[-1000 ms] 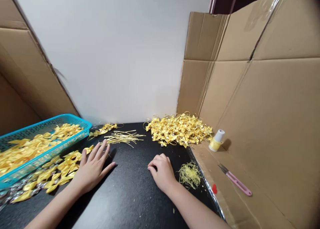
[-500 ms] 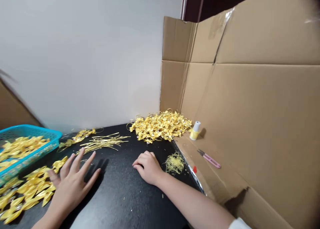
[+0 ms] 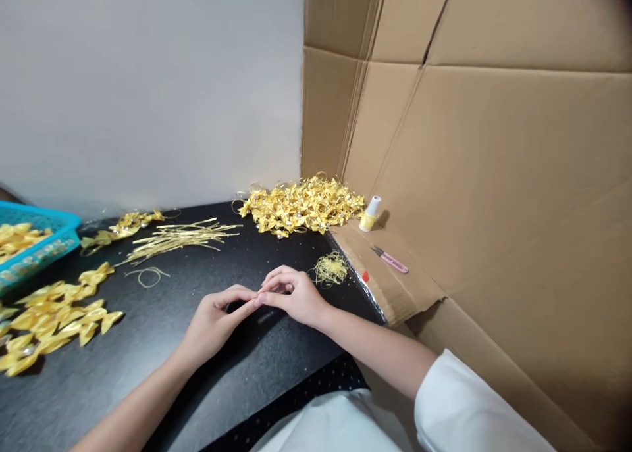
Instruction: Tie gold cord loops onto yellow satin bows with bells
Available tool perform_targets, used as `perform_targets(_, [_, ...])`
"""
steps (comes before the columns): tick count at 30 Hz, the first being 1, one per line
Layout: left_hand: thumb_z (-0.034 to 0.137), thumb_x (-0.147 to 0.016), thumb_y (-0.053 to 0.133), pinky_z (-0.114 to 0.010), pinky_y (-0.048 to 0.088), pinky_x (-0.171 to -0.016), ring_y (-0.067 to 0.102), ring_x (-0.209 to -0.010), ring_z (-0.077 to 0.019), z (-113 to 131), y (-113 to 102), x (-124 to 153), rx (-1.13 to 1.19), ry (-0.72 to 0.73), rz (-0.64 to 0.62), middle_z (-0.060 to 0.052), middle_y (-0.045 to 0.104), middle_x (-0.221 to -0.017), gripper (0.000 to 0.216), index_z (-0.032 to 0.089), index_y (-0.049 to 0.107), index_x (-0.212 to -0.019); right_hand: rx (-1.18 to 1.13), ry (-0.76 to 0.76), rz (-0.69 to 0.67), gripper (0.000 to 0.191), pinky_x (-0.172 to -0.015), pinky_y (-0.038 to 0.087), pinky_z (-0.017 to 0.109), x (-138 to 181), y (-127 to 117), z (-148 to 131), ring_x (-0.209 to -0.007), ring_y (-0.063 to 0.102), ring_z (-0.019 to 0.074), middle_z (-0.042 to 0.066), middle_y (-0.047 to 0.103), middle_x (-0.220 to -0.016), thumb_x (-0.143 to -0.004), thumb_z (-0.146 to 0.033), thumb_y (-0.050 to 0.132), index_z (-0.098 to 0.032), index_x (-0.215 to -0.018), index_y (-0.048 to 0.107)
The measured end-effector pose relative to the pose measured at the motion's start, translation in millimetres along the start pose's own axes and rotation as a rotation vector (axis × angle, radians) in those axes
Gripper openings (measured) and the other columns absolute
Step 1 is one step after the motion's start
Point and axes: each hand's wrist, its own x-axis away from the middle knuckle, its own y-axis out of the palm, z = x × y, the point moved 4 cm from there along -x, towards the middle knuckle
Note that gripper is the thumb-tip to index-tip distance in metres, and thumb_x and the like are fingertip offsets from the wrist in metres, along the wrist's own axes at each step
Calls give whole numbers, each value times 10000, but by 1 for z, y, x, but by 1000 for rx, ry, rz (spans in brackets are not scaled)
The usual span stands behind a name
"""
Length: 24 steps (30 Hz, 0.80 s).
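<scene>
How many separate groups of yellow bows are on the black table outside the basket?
3: a heap at the back by the cardboard, a small cluster just right of the blue basket, and a spread-out group at left. More may be out of frame.

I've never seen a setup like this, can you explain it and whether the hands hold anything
No machine here: a camera worn on a person's head looks forward and down. The bare left hand and right hand meet at the fingertips above a black tabletop; I can't tell if they pinch something small. Around them are yellow ribbon bows, a blue plastic basket, thin gold strips, a heap of similar yellow pieces and a yellow thread tangle. On brown cardboard lie a white tapered spool and pink-handled metal snips.
</scene>
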Motion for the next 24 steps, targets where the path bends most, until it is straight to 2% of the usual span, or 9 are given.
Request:
perform_targets(2, [483, -705, 750, -262, 495, -748, 656, -759, -201, -2, 5, 4, 22, -45, -36, -51, 744, -782, 271, 215, 770, -736, 170, -98, 54, 163, -844, 474, 306, 19, -23, -8, -945, 614, 170, 38, 659, -1007, -780, -350, 713, -241, -894, 750])
perform_targets(4, [461, -701, 759, -253, 489, -728, 654, -754, -195, -4, 5, 8, 49, -101, -10, -53, 749, -787, 260, 205, 764, -744, 455, -182, 186, 236, -975, 423, 374, 39, -61, -13, -1056, 580, 209, 57, 668, -1081, -822, -333, 672, -272, -1044, 724])
perform_targets(7, [438, -683, 773, -239, 473, -669, 638, -698, -175, -4, 4, 12, 112, -177, 70, -44, 739, -732, 254, 193, 752, -741, 903, -68, 419, 301, -1022, 363, 488, 66, -129, -1, -1087, 535, 290, 104, 667, -1122, -796, -380, 690, -240, -1061, 721])
perform_targets(9, [420, -664, 786, -231, 457, -629, 621, -648, -158, -5, 4, 14, 165, -216, 96, -35, 726, -690, 248, 182, 742, -718, 1092, -12, 472, 403, -1025, 354, 528, 78, -160, 12, -1139, 508, 343, 138, 665, -1130, -744, -448, 725, -188, -1053, 726])
perform_targets(10, [409, -655, 792, -231, 451, -618, 615, -632, -153, -6, 5, 14, 190, -228, 102, -34, 722, -680, 245, 176, 738, -706, 1140, -16, 453, 393, -1015, 374, 515, 81, -169, 19, -1128, 522, 337, 142, 671, -1108, -764, -464, 701, -177, -1030, 732])
perform_targets(13, [376, -636, 801, -234, 438, -603, 600, -605, -141, -7, 9, 15, 248, -246, 116, -34, 718, -668, 232, 159, 730, -683, 1210, -84, 390, 304, -971, 434, 460, 86, -175, 32, -997, 597, 275, 126, 692, -1032, -863, -418, 588, -175, -958, 742])
perform_targets(18, [338, -642, 784, -240, 438, -615, 605, -615, -136, -7, 9, 16, 334, -269, 165, -38, 725, -686, 203, 148, 721, -679, 1276, -179, 316, 279, -879, 493, 405, 89, -172, 31, -880, 643, 233, 104, 713, -928, -924, -328, 498, -166, -881, 722])
perform_targets(24, [312, -682, 759, -240, 455, -644, 641, -641, -135, -9, 11, 17, 423, -263, 139, -29, 731, -687, 163, 156, 724, -713, 1413, -330, 352, 274, -778, 520, 377, 95, -188, 21, -775, 678, 230, 85, 716, -773, -911, -282, 459, -175, -758, 659])
